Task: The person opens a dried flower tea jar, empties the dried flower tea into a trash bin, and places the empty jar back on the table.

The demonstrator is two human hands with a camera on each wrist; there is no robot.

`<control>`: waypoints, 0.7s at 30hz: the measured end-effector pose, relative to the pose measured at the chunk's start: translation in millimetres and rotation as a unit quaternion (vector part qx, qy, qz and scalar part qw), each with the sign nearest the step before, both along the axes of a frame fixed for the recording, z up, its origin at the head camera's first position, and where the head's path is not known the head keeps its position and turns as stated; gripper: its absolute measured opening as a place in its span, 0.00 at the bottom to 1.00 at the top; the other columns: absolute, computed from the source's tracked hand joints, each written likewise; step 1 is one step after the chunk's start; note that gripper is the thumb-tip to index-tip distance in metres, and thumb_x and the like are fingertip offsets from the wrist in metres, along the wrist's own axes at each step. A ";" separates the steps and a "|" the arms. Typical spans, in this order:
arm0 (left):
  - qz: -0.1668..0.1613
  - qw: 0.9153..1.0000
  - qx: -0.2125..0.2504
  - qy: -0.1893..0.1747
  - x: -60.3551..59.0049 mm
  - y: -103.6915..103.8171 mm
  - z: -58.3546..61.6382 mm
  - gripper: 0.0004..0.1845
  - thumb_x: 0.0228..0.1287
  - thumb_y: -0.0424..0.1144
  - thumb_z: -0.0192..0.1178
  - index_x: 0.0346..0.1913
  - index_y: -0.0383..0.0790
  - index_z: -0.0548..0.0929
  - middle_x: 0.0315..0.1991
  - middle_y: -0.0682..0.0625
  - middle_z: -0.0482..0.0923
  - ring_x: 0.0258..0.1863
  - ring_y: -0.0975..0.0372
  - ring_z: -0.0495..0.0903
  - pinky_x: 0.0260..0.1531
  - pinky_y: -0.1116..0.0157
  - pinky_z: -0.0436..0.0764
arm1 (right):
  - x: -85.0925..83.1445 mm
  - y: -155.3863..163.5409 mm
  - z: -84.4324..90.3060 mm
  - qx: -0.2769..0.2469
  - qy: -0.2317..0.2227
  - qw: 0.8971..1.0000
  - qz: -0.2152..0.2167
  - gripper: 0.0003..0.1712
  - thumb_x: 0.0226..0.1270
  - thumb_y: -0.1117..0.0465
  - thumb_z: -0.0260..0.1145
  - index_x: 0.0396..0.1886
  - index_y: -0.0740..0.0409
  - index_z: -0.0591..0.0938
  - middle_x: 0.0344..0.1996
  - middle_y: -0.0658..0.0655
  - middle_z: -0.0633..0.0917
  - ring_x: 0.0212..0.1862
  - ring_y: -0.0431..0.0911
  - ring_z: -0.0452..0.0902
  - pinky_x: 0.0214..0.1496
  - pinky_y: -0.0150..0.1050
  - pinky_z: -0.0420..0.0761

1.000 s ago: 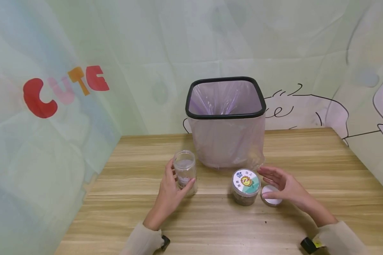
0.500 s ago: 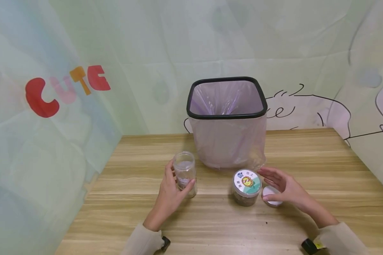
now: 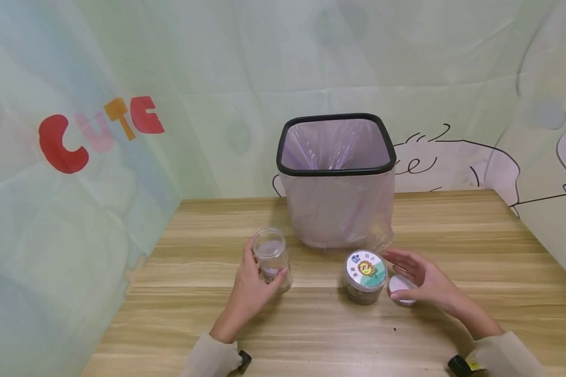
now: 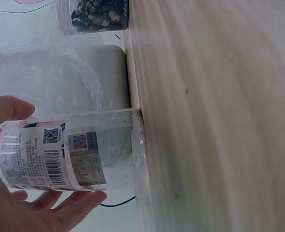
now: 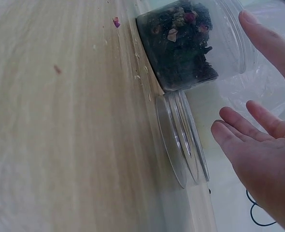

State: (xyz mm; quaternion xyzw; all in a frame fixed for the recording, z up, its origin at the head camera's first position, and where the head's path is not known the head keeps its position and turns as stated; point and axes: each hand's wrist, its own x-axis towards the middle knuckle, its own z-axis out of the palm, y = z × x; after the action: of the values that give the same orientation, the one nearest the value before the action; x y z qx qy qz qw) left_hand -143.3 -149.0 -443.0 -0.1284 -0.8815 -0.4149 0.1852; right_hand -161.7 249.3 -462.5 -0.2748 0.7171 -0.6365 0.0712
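Observation:
My left hand (image 3: 252, 290) grips a clear plastic jar (image 3: 270, 256) that has no lid on. In the left wrist view the labelled jar (image 4: 55, 154), with barcode and printed text, lies between thumb and curled fingers, its base at the tabletop. To the right stands a squat tub (image 3: 365, 272) with a sunflower picture on its lid; dark dried bits with pink pieces show through its wall in the right wrist view. A round silvery lid (image 5: 181, 140) lies flat beside that tub. Over this lid hovers my right hand (image 3: 426, 277), fingers apart, holding nothing.
Behind the jar and tub stands a bin (image 3: 337, 209) with a black rim and a thin plastic liner. Small crumbs lie on the wooden table (image 3: 339, 345). Printed cloth hangs (image 3: 217, 104) at the back and sides.
The jar's top has tipped slightly to the left and toward me in my left hand. My right hand stays almost where it was, above the lid.

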 end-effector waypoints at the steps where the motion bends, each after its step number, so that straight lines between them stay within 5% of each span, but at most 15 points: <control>1: 0.000 1.000 0.000 -0.004 0.3 -0.2 -0.2 0.53 0.57 0.44 0.74 0.76 0.42 0.49 0.61 0.37 0.69 0.59 0.44 0.74 0.53 0.43 0.77 | 0.4 0.2 -0.2 0.001 0.001 1.000 -0.001 0.49 0.47 0.79 0.76 0.68 0.80 0.61 0.66 0.82 0.63 0.66 0.35 0.68 0.64 0.30 0.68; 14: 0.017 0.998 -0.010 -0.058 10.1 -6.0 3.3 0.56 0.55 0.51 0.75 0.76 0.38 0.48 0.62 0.38 0.67 0.57 0.46 0.74 0.53 0.48 0.79 | 3.7 3.7 0.7 0.014 0.020 1.000 -0.015 0.48 0.46 0.79 0.77 0.67 0.80 0.63 0.64 0.82 0.66 0.66 0.35 0.69 0.64 0.29 0.69; 21: 0.055 0.994 -0.024 -0.089 18.6 -12.3 6.2 0.53 0.52 0.57 0.75 0.72 0.37 0.56 0.61 0.40 0.70 0.56 0.47 0.75 0.51 0.49 0.79 | 4.0 6.8 0.1 0.019 0.025 0.999 -0.016 0.49 0.46 0.78 0.78 0.68 0.79 0.63 0.65 0.79 0.68 0.66 0.36 0.69 0.63 0.30 0.69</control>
State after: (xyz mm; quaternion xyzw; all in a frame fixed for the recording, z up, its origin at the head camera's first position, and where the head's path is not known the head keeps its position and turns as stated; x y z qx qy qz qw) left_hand -124.7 -161.3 -436.8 -0.0469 -0.9099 -0.3926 0.1253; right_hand -157.7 256.0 -462.4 -0.2780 0.7349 -0.6166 0.0487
